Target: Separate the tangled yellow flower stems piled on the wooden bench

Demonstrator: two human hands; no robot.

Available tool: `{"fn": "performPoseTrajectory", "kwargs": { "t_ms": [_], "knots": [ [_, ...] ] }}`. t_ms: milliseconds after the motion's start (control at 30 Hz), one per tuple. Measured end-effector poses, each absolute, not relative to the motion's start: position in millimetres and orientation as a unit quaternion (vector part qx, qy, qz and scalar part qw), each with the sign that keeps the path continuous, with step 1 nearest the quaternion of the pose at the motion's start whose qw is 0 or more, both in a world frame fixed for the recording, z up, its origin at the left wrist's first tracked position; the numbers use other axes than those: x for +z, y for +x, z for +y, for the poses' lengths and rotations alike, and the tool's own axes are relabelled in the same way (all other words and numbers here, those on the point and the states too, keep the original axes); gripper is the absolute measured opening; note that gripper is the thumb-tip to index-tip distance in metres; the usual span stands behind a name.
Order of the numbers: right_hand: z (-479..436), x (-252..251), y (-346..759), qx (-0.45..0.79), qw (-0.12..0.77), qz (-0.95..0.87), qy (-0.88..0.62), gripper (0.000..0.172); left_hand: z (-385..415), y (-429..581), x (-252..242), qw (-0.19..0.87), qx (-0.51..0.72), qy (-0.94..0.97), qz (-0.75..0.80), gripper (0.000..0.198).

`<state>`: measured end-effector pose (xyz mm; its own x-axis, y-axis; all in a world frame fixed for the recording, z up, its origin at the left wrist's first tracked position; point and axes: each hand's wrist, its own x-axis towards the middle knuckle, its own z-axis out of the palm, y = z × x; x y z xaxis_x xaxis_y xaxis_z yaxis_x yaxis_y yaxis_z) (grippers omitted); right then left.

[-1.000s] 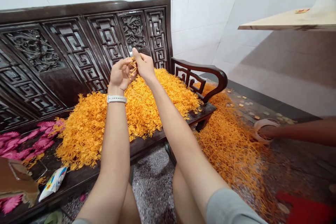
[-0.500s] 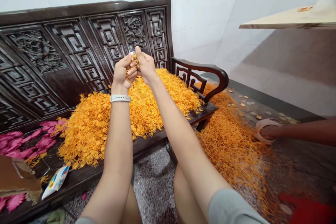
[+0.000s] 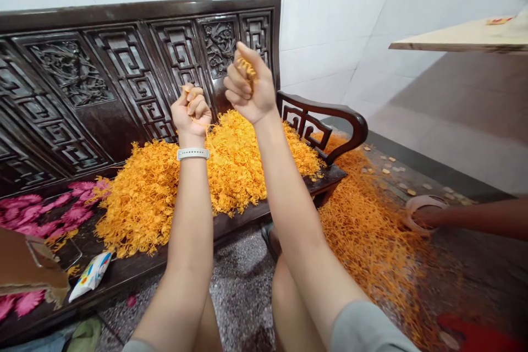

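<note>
My left hand [image 3: 192, 111], with a pale watch band [image 3: 193, 153] at its wrist, is closed around a thin orange strand [image 3: 203, 123] whose ends stick out between the fingers. Higher and to the right, my right hand [image 3: 253, 85] is curled around a small curly orange piece [image 3: 247, 67], which shows between thumb and fingers. Both hands are held apart in the air over a large heap of yellow-orange plastic flower pieces [image 3: 235, 162] on the dark carved wooden bench [image 3: 243, 224]. What else lies inside the closed fingers is hidden.
Pink flower pieces [image 3: 76, 214], a cardboard box [image 3: 28, 264] and a white packet [image 3: 91, 275] occupy the bench's left end. Orange strands [image 3: 363, 231] cover the floor at right, near another person's foot [image 3: 427, 213]. A pale board [image 3: 457, 36] juts in at upper right.
My hands, together half a second ago over the orange strands, are now separated. The right hand has risen to the right, and the left has dropped slightly to the left.
</note>
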<state>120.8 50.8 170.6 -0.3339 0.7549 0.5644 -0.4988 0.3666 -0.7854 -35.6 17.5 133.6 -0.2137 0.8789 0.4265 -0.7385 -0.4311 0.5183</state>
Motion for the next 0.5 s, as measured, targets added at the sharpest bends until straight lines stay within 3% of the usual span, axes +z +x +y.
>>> {"fn": "performPoseTrajectory", "kwargs": {
  "t_ms": [133,267,433,500],
  "knots": [
    [72.0,143.0,137.5,0.362,0.583,-0.658,-0.311,0.062,4.8,-62.5,144.4,0.502,0.787,0.344,0.101,0.04],
    [92.6,104.1,137.4,0.174,0.5,-0.665,-0.527,0.05,0.2,-81.8,148.8,0.49,0.787,0.366,0.079,0.04],
    [87.4,111.6,130.9,0.301,0.494,-0.715,-0.392,0.055,10.7,-101.1,143.4,0.491,0.775,0.388,0.09,0.044],
    [72.6,123.1,124.9,0.394,0.439,-0.745,-0.312,0.057,15.3,-107.6,140.4,0.49,0.772,0.399,0.069,0.047]
  ]
}}
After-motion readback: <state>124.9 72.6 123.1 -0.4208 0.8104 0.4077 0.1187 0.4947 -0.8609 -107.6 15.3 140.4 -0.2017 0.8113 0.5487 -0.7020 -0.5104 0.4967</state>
